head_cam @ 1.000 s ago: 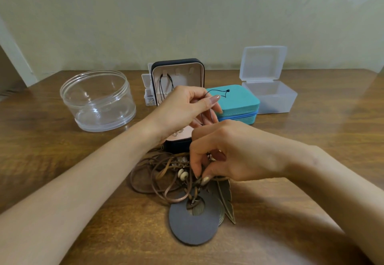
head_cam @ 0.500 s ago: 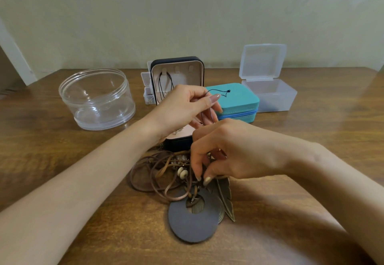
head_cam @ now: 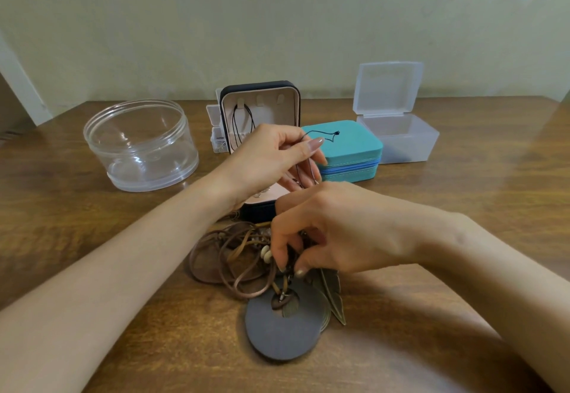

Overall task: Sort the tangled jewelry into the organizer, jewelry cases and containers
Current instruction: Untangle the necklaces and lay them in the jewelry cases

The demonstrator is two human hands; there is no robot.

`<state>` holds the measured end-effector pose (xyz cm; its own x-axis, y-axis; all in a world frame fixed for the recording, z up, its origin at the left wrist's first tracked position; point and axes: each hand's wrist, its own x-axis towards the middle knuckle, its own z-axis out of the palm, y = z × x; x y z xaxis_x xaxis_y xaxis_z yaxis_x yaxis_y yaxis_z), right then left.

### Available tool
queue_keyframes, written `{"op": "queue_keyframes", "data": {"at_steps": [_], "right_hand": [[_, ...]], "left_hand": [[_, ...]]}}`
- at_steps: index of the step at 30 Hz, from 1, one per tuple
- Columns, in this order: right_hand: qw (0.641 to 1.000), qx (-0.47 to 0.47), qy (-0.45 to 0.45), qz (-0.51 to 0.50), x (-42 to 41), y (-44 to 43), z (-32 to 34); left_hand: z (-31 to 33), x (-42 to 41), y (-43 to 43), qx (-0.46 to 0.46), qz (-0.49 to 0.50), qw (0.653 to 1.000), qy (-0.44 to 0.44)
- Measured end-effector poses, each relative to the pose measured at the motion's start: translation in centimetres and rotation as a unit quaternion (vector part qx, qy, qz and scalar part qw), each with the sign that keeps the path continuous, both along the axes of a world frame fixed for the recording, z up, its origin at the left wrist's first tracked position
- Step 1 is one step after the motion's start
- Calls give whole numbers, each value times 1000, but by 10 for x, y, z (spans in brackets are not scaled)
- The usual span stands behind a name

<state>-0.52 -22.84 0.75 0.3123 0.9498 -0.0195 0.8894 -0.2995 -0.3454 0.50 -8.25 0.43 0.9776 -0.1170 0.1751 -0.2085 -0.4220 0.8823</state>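
Black cord (head_cam: 338, 133), thin and knotted at its end, is pinched between thumb and fingers of the left hand (head_cam: 268, 158), held above the open black jewelry case (head_cam: 260, 88). Just nearer, the right hand (head_cam: 354, 229) curls down, its fingertips (head_cam: 282, 266) pinching into the tangle of brown leather cords (head_cam: 228, 257), beside a dark disc pendant (head_cam: 283, 331) and a metal feather pendant (head_cam: 334, 297). One black necklace (head_cam: 239, 121) hangs from a hook in the case lid. Farther out, the clear round container (head_cam: 138, 158) at the left and the frosted lidded box (head_cam: 401, 139) at the right look empty, and the teal jewelry case (head_cam: 348, 152) is closed. The sorting seems barely begun, with most of the tangle left.
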Motion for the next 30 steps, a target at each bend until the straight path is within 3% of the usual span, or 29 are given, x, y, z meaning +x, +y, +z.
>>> {"op": "queue_keyframes", "data": {"at_steps": [8, 13, 20, 26, 30], "right_hand": [[999, 14, 30, -5, 1, -1, 1], [981, 63, 182, -25, 7, -10, 9], [877, 242, 416, -7, 18, -21, 20], [791, 395, 446, -139, 34, -28, 22], [735, 438, 493, -160, 44, -33, 21]], "left_hand": [[0, -1, 0, 4, 6, 1000, 2], [1, -2, 0, 4, 12, 1000, -6], [6, -8, -3, 15, 12, 1000, -16], [18, -12, 2, -145, -104, 974, 139], [15, -11, 7, -148, -182, 967, 101]]}}
